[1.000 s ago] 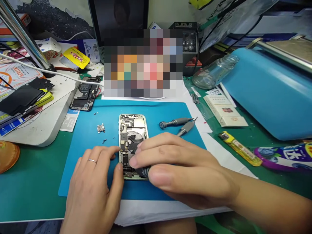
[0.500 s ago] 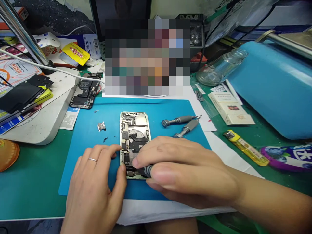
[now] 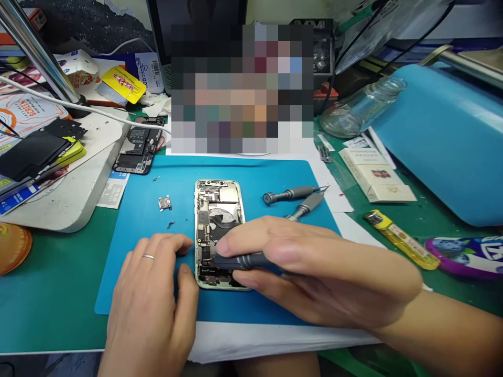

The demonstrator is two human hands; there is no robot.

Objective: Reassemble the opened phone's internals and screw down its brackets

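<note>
An opened phone (image 3: 204,217) lies on the blue mat (image 3: 129,283), its circuit board and inner parts bare. My right hand (image 3: 314,267) is closed on a slim dark tool with pale stripes that looks like tweezers (image 3: 247,261). The tool reaches over the lower part of the phone; its exact tip is hard to make out. Beside the phone's left edge rests my left hand (image 3: 153,293), holding nothing, thumb and forefinger apart. A small metal part (image 3: 165,202) and tiny screws (image 3: 170,224) lie left of the phone.
Two grey screwdrivers (image 3: 293,194) lie on the mat at right. Another opened phone part (image 3: 138,144) sits behind left, near a white platform (image 3: 84,207). To the right are a glass jar (image 3: 353,112), a cigarette pack (image 3: 375,175) and a yellow lighter (image 3: 401,238).
My right hand has turned and lifted the tool a little up the phone, showing more of its shaft. My left fingertips have drawn slightly away from the phone's edge.
</note>
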